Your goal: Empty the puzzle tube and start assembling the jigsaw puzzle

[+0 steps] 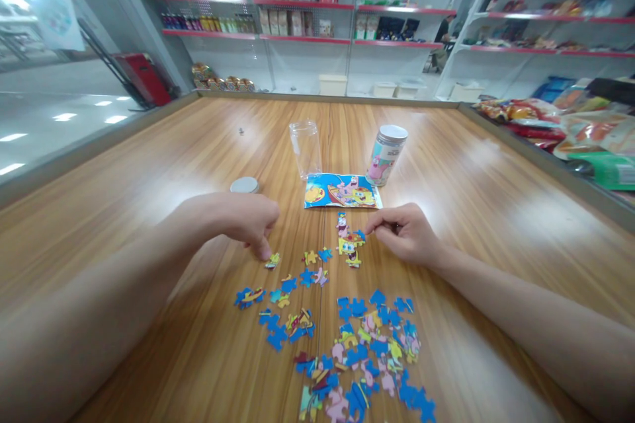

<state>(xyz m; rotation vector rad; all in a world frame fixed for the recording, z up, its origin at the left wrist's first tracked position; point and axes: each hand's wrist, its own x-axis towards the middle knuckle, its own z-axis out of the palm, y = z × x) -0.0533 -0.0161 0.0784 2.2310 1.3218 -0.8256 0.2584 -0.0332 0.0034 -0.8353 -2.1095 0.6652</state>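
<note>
My left hand (251, 221) reaches down with its fingers bent, thumb and fingertips closed at a small yellow puzzle piece (272, 261) on the table. Across from it, my right hand (404, 232) is curled, its fingertips at the blue puzzle piece (360, 235) on the edge of a small joined puzzle section (349, 248). That section shows a yellow cartoon face and a pink figure. Just behind it lies the printed picture sheet (342, 192) with the same characters. Loose puzzle pieces (357, 357), mostly blue, pink and yellow, are spread nearer to me, with smaller clusters (275, 330) to the left.
A clear plastic jar (305, 149) and a printed canister (387, 155) with a pale lid stand behind the sheet. A round lid (245, 185) lies beyond my left hand. Packaged goods (555, 125) lie beside the table's right edge (546, 168). Stocked shelves (307, 3) line the back.
</note>
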